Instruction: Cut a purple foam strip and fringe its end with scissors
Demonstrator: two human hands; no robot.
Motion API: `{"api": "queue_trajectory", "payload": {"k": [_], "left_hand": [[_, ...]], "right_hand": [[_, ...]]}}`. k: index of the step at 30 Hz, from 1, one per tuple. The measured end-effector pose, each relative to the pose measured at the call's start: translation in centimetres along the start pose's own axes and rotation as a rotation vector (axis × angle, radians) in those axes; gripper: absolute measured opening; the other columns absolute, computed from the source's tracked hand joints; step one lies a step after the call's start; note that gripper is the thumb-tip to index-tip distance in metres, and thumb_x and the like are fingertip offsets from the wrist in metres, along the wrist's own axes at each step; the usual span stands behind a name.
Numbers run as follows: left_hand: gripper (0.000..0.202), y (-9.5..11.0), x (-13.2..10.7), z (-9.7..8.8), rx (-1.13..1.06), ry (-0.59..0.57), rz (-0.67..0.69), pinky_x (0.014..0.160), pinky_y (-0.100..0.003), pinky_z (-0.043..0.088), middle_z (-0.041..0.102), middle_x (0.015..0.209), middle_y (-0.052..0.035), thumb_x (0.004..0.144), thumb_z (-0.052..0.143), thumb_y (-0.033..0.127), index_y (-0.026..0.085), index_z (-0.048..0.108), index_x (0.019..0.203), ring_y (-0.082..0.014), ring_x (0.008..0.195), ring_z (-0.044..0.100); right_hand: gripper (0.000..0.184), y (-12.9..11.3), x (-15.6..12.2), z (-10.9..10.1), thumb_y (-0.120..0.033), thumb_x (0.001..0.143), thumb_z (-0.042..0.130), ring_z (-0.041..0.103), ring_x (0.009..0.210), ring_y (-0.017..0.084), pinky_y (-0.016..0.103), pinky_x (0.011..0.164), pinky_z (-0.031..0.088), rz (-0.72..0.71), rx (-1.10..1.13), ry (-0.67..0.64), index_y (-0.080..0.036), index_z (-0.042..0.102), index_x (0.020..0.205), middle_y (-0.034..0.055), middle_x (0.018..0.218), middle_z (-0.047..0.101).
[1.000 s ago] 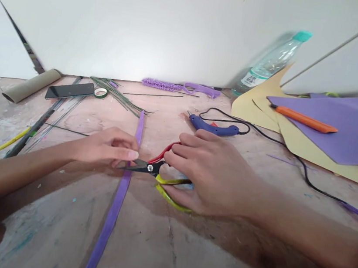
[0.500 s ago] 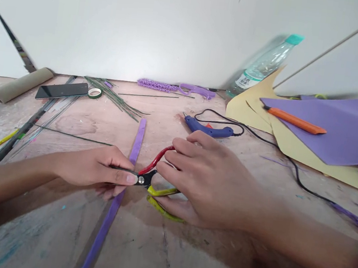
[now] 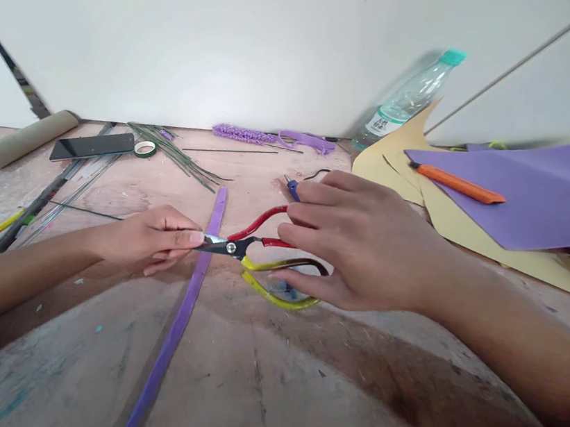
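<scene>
A pair of scissors (image 3: 231,248) with black blades and red and yellow handles is held across the middle of the table. My right hand (image 3: 355,240) grips the handles, fingers on the red one and thumb inside the yellow loop. My left hand (image 3: 155,242) pinches the blades near their tips between thumb and forefinger; the tips are hidden. Beneath the blades runs a long narrow purple strip (image 3: 170,345), reaching toward the front edge of view. A blue glue gun (image 3: 292,188) is mostly covered by my right hand.
Green wire stems (image 3: 181,158), a tape roll (image 3: 145,149), a phone (image 3: 93,146) and a cardboard tube (image 3: 27,137) lie at back left. At right are purple sheets (image 3: 540,191), an orange cutter (image 3: 460,183) and cream sheets (image 3: 391,164). A bottle (image 3: 410,100) leans on the wall.
Both hands have moved up and away from me with the scissors. The scissors' handles have spread wider, and my left hand has drawn back from over the purple strip.
</scene>
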State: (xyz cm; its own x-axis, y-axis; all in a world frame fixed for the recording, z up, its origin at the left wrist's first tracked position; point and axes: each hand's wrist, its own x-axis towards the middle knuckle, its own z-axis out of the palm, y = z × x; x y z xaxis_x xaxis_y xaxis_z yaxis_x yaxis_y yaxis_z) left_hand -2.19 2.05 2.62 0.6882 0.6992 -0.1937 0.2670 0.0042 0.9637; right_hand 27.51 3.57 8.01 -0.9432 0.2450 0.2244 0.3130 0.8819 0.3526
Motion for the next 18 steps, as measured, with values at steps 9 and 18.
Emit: {"api": "queue_trajectory", "payload": {"k": [9, 18], "left_hand": [[0.064, -1.1, 0.7, -1.3, -0.028, 0.229, 0.143, 0.042, -0.022, 0.020, 0.031, 0.048, 0.0076, 0.099, 0.056, 0.065, 0.020, 0.038, 0.058, -0.0059, 0.039, 0.027], [0.051, -1.0, 0.9, -2.3, 0.194, 0.394, 0.227, 0.049, -0.026, 0.030, 0.042, 0.058, 0.0050, 0.105, 0.044, 0.057, 0.022, 0.040, 0.070, -0.0102, 0.047, 0.039]], "right_hand": [[0.044, 4.2, -1.8, -0.5, -0.051, 0.100, 0.052, 0.046, 0.070, 0.018, 0.036, 0.068, 0.031, 0.157, 0.010, 0.009, -0.022, 0.057, 0.068, 0.0016, 0.063, 0.055], [0.047, 12.7, -6.4, 4.8, -0.054, 0.095, 0.070, 0.066, 0.082, 0.024, 0.038, 0.073, 0.046, 1.168, -0.172, -0.319, -0.010, 0.073, 0.079, 0.0081, 0.071, 0.065]]}}
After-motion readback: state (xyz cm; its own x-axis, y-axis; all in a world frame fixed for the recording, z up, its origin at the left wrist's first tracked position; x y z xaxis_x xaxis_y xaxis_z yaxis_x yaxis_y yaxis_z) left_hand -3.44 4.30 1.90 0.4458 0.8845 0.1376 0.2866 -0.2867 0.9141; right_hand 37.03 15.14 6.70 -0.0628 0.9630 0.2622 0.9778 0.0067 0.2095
